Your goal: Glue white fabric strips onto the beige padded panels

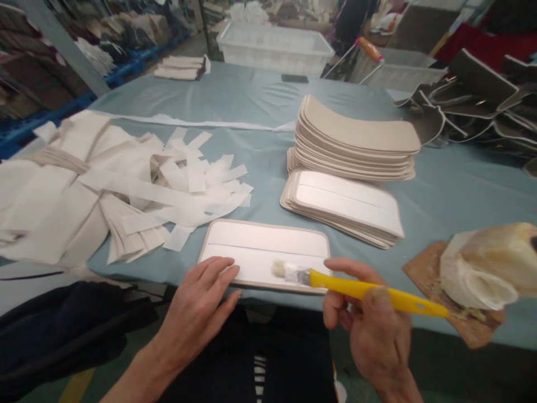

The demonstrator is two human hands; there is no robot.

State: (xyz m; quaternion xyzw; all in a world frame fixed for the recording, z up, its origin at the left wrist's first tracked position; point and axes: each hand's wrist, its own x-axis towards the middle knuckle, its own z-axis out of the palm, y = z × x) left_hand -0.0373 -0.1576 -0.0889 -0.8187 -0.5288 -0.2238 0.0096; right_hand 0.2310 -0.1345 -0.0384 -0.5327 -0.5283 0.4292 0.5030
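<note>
One panel (pixel 268 246) under the flat open left hand (pixel 201 305), brush (pixel 356 289) gripped in right hand (pixel 373 330)

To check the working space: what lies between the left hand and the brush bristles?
Only a bare stretch of the white panel, in the head view; the right hand holds the brush.

paper strips (pixel 184 184) heaped left, two panel stacks (pixel 356 140) (beige), white crate (pixel 274 47) behind.

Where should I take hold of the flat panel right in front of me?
Probably its near-left corner, coming from your side: the panel lies flat and thin, the left hand rests on that corner, and the brush lies over its right end.
</note>
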